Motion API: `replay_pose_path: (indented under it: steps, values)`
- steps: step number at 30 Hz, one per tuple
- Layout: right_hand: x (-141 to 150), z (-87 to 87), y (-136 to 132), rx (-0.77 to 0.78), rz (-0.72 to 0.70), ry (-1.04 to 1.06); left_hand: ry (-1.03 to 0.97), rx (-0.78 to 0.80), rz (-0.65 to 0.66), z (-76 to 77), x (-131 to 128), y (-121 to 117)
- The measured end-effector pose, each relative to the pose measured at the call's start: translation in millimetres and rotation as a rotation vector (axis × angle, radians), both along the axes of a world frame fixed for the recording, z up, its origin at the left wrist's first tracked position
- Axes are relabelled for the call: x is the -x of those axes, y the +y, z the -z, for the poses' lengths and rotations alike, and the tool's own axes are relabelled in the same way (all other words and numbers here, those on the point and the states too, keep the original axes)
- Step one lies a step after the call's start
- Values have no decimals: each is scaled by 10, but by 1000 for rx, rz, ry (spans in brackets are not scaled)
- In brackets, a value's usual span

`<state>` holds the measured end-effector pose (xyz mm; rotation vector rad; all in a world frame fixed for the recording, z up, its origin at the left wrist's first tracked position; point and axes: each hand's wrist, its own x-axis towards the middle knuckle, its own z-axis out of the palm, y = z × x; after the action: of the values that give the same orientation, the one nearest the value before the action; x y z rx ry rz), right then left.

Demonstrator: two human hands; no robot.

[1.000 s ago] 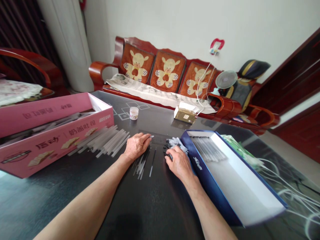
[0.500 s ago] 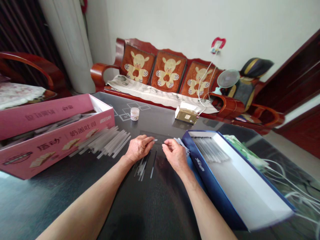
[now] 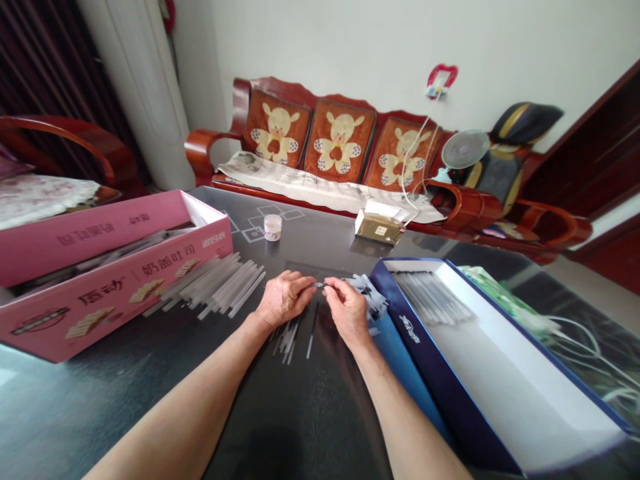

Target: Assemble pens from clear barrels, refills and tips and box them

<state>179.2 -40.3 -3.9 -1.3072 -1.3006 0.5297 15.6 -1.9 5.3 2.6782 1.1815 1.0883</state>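
Note:
My left hand (image 3: 287, 298) pinches a small clear piece (image 3: 318, 285) between thumb and fingertips. Opposite it, my right hand (image 3: 346, 308) is closed on a small dark piece, mostly hidden by the fingers. The two pieces meet or nearly meet; I cannot tell which. Below my left hand lie several thin clear-and-dark sticks (image 3: 287, 343), with one stick (image 3: 311, 337) apart from them. A heap of small white and black pieces (image 3: 373, 298) sits just right of my right hand. Frosted tubes (image 3: 220, 283) are piled to the left of my left hand.
A pink carton (image 3: 120, 280) holding more tubes stands at the left. At the right is a blue box (image 3: 520, 373) with a row of tubes (image 3: 433, 297) at its far end. A small jar (image 3: 273, 228) and a tissue box (image 3: 379, 227) stand farther back on the dark table (image 3: 295, 413).
My hands have come together, so the gap between the clear piece and the dark piece has closed. The view has shifted slightly, showing more of the heap beside my right hand.

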Motion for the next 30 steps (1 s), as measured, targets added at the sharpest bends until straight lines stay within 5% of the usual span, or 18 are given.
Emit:
replay_pose_path:
  steps: [6, 14, 22, 26, 30]
  values:
    - [-214, -184, -40, -37, 45, -176, -35, -8, -42, 9, -2, 3]
    - [-417, -383, -169, 99, -327, -745, -52, -39, -52, 31, -6, 15]
    - [-692, -673, -256, 174, -8, -745, -39, -35, -58, 39, 5, 19]
    - [-787, -716, -531, 291, -88, -901, -45, -28, -52, 56, 7, 31]
    - [-754, -556, -770, 340, -88, -1012, -43, -23, -51, 59, 3, 35]
